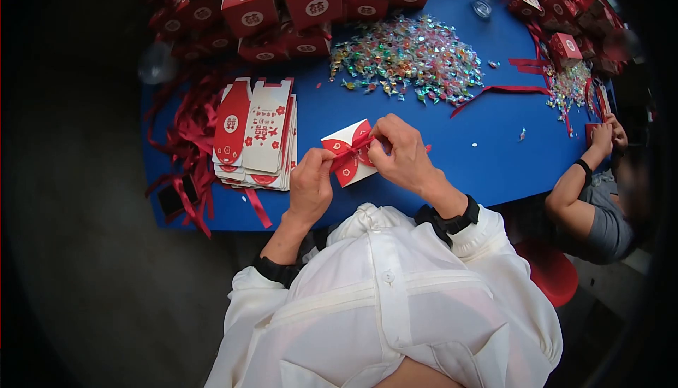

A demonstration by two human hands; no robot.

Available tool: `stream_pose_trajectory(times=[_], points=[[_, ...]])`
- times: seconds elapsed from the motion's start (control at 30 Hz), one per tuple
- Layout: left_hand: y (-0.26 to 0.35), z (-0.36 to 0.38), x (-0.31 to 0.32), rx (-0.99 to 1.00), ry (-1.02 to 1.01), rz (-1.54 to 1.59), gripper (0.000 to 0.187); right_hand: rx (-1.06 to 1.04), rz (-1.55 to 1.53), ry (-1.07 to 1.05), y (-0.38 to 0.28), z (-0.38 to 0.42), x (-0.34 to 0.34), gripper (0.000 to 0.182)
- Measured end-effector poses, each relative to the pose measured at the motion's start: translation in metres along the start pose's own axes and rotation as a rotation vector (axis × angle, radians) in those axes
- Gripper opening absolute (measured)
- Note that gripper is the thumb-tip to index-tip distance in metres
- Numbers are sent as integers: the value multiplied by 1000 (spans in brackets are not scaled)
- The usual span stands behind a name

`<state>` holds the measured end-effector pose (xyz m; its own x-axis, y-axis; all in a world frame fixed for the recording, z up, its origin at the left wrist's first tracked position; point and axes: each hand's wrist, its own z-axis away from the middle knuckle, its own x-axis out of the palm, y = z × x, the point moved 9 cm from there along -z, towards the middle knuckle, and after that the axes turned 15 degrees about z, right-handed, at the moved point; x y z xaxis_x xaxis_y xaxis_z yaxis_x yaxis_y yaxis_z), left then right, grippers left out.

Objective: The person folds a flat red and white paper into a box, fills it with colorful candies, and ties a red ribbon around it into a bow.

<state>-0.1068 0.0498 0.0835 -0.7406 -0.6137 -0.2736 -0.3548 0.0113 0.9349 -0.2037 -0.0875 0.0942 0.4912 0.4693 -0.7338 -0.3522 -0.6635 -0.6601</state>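
Both hands pinching red ribbon point(351, 149) on small gift box point(348, 153), near table point(487, 155) edge: left hand point(311, 186) gripping left end, right hand point(401, 153) holding bow. Risk: uneven pull, knot slipping, box tipping toward candy pile point(409, 57).

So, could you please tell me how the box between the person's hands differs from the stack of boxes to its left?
The box in hand is folded up into shape, while the flat stack is unfolded card blanks. The box in hand has a red ribbon across it, pinched by the left hand and right hand; the flat stack is untied and untouched. Both are red and white and rest on the blue table.
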Motion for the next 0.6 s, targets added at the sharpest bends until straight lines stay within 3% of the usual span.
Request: stream_pose_trajectory(times=[0.23, 0.4, 0.6], points=[[-28, 12, -9, -130, 25, 131, 6, -2, 178, -36, 5, 5, -1, 10], [-59, 24, 2, -543, 32, 593, 3, 50, 94, -111, 21, 5, 7, 14], [-70, 28, 6, -622, 60, 816, 4, 149, 16, -207, 32, 3, 13, 18]])
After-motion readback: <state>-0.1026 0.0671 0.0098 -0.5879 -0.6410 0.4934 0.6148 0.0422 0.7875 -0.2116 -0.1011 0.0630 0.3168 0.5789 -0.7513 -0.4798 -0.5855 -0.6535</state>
